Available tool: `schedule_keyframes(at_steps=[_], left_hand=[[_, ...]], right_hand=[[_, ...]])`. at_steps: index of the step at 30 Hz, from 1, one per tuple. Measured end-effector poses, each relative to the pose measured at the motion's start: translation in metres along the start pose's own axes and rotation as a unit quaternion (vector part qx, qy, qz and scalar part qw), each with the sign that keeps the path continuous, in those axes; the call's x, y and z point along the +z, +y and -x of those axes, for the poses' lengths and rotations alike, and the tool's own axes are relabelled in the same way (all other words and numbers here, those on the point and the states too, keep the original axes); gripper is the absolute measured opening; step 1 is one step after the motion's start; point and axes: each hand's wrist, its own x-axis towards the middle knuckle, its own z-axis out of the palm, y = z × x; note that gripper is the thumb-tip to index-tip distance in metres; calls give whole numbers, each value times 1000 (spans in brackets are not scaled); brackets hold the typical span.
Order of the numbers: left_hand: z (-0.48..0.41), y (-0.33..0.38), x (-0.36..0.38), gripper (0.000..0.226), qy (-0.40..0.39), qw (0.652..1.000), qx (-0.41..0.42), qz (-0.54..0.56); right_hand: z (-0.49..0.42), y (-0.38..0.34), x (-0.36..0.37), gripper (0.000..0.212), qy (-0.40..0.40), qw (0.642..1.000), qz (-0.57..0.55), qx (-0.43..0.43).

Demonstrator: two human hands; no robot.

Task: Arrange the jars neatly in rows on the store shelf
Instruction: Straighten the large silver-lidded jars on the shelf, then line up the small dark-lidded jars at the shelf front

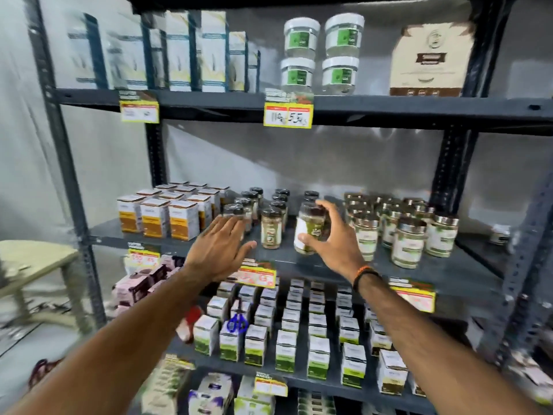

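Observation:
My right hand point(333, 241) grips a black-lidded jar with a green and white label point(309, 227), tilted slightly, just above the middle shelf point(299, 259). My left hand point(223, 245) is spread flat with fingers apart, in front of a black-lidded jar point(233, 211) at the head of the left jar row; I cannot tell whether it touches it. Another brown-labelled jar point(271, 227) stands alone at the front between my hands. Behind it, more small black-lidded jars point(279, 200) stand in rows.
Silver-lidded jars point(408, 235) crowd the right of the middle shelf. Orange and white boxes point(167, 217) fill its left. White-lidded tubs point(323, 52) sit on the top shelf. Green and white boxes point(287, 339) line the lower shelf. A stool point(36, 265) stands left.

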Motion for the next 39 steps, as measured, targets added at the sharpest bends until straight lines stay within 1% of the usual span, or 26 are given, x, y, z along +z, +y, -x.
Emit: schedule_keyframes(at_steps=[5,10,14,17,23,30,32,36,37,39], left_hand=[[29,-53,20,64,-28,996,-84,0],[35,-74,55,69,-78,990,-119,15],[30,-81,79,77,-105,988,-113,27],[24,-89,93,80,-104,990,-96,17],[18,-100,104,84,-121,989,-81,1],[16,-103,108,95,-124,989,-83,3],[16,-103,109,95,-124,989,-83,4],[17,-104,112,91,-117,990,-83,2],[17,-104,113,90,-114,990,-83,1],[17,-105,115,88,-110,990,-83,-4]], right_hand=[[-6,8,59,82,0,1000,-22,20],[-9,20,85,82,12,999,-5,38],[-10,28,94,84,30,999,0,40],[-11,30,98,89,34,999,22,32],[-10,31,105,101,47,997,58,31],[-1,31,102,106,69,995,64,39],[3,33,93,99,96,991,85,26],[-2,45,65,68,185,980,75,-22],[-7,50,59,65,192,979,64,-16],[-20,60,51,70,166,984,66,13]])
